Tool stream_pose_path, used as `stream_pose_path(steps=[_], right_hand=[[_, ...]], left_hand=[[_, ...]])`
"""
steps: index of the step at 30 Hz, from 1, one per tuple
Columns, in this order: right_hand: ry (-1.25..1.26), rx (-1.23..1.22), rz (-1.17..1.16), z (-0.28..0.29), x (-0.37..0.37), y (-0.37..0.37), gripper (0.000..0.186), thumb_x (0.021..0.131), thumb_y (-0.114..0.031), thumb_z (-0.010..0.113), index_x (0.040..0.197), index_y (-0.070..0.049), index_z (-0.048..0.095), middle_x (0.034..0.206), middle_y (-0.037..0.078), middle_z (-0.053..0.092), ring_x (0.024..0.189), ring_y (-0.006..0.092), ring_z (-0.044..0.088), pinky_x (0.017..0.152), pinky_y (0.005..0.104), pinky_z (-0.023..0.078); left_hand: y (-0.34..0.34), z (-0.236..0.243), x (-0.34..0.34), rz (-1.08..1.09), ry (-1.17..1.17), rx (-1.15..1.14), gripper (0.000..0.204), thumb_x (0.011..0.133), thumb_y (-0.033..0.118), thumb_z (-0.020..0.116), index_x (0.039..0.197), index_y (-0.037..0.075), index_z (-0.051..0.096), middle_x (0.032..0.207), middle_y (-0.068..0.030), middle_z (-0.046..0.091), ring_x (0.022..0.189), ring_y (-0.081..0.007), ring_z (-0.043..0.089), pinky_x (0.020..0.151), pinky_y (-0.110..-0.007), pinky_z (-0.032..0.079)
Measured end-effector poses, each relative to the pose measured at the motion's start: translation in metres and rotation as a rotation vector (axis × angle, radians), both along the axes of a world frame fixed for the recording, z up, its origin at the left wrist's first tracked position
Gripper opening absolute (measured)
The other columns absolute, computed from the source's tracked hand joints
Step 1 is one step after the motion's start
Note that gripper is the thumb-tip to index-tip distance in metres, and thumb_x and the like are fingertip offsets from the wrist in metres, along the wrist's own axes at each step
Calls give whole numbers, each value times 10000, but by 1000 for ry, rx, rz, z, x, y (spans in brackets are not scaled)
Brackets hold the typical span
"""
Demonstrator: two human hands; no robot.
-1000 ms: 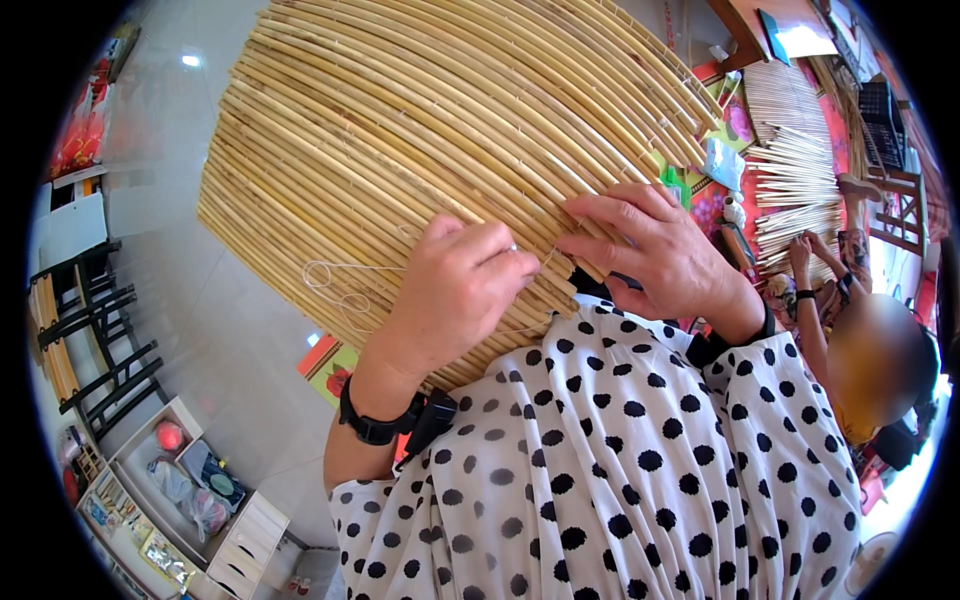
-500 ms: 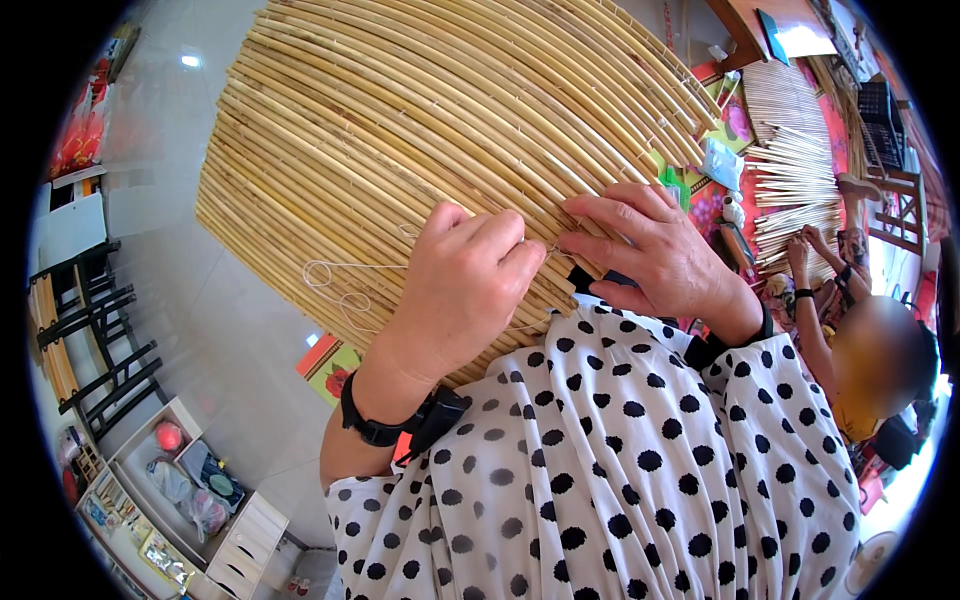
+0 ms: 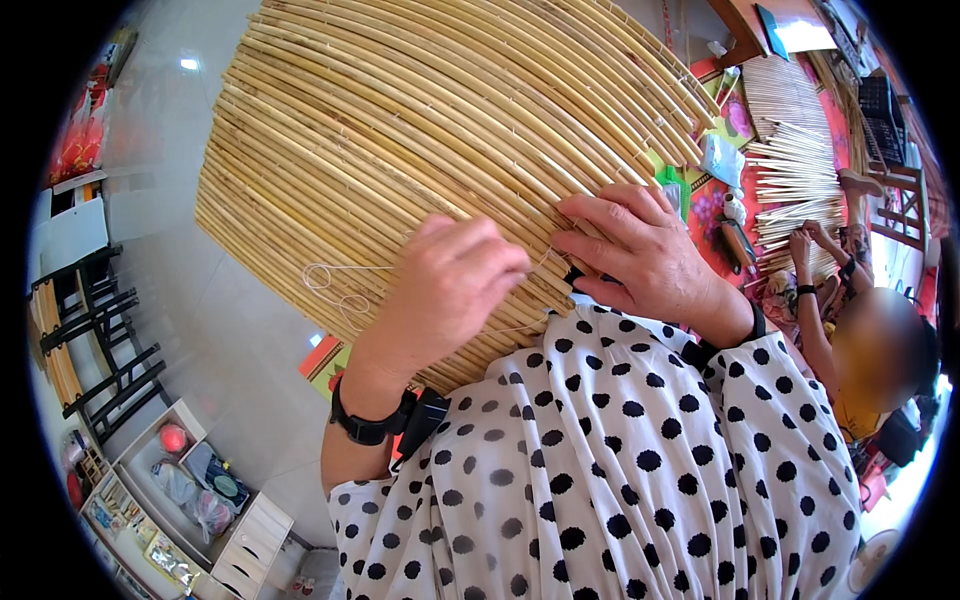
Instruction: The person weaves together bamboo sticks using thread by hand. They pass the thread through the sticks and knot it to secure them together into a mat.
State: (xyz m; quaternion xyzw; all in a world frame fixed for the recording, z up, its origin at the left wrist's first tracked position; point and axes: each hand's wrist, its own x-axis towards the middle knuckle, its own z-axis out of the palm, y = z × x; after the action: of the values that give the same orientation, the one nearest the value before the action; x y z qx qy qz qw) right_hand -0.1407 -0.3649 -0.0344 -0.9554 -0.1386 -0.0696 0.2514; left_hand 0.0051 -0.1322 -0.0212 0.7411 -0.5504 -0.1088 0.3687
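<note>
Technician: State the workpiece position.

Inspector: The mat of yellow-brown, round, bamboo-like rods (image 3: 400, 130) extended from the top of the frame to its center, its lower edge beside the white garment with black spots (image 3: 600, 440).

Technician: State the condition of each grip.

Inspector: The left hand (image 3: 450, 285), at frame center, was blurred over the mat, fingers curled inward; whether it pinched the thin, white, looped thread (image 3: 360, 267) could not be told. The right hand (image 3: 645, 245), right of center, was unclenched, its fingers extended onto the mat.

Technician: How far along was the work?

Inspector: The rods lay side by side as one sheet, and short white stitches (image 3: 514, 131) showed across the upper part; binding there was judged complete. Near the lower edge, thread lay slack in loops, and a strand showed between the hands. Binding at that edge was judged unfinished; the amount outstanding could not be determined.
</note>
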Motion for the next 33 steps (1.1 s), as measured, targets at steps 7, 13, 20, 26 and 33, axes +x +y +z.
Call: stream_pose_path(steps=[7, 13, 20, 26, 33], right_hand=[[-127, 43, -84, -2, 2, 12, 410, 753, -233, 862, 1138, -136, 757, 1283, 17, 654, 1159, 266, 603, 974, 441, 467], [-146, 141, -115, -9, -1, 18, 332, 752, -168, 886, 1063, -125, 779, 1148, 12, 667, 1095, 258, 627, 929, 421, 482], [-197, 146, -89, -10, 2, 22, 234, 778, -138, 854, 994, -113, 766, 1081, 8, 665, 1021, 236, 625, 859, 400, 464], [-169, 126, -144, -16, 3, 28, 187, 812, -139, 821, 960, -106, 710, 1056, 21, 637, 1006, 247, 602, 863, 405, 440], [-181, 138, -155, -16, 6, 29, 206, 832, -162, 824, 975, -106, 687, 1078, 28, 635, 1014, 252, 600, 876, 408, 435]], left_hand=[[17, -16, 4, 362, -272, 15, 168, 845, 24, 834, 961, 87, 731, 863, -43, 659, 806, -267, 617, 753, -368, 491], [18, -18, -1, 403, -299, 47, 238, 816, 38, 857, 1021, 93, 747, 968, -46, 659, 870, -257, 635, 817, -387, 505], [0, -4, -23, 109, -199, -32, 357, 734, 84, 892, 1057, 95, 739, 1074, -55, 638, 977, -244, 662, 902, -386, 496], [-19, -12, -26, 101, -161, -34, 324, 701, 99, 898, 984, 82, 740, 964, -47, 605, 900, -253, 651, 819, -401, 499], [-29, -14, -26, 90, -153, 14, 144, 771, 99, 785, 872, 84, 684, 916, -47, 567, 861, -246, 632, 789, -405, 446]])
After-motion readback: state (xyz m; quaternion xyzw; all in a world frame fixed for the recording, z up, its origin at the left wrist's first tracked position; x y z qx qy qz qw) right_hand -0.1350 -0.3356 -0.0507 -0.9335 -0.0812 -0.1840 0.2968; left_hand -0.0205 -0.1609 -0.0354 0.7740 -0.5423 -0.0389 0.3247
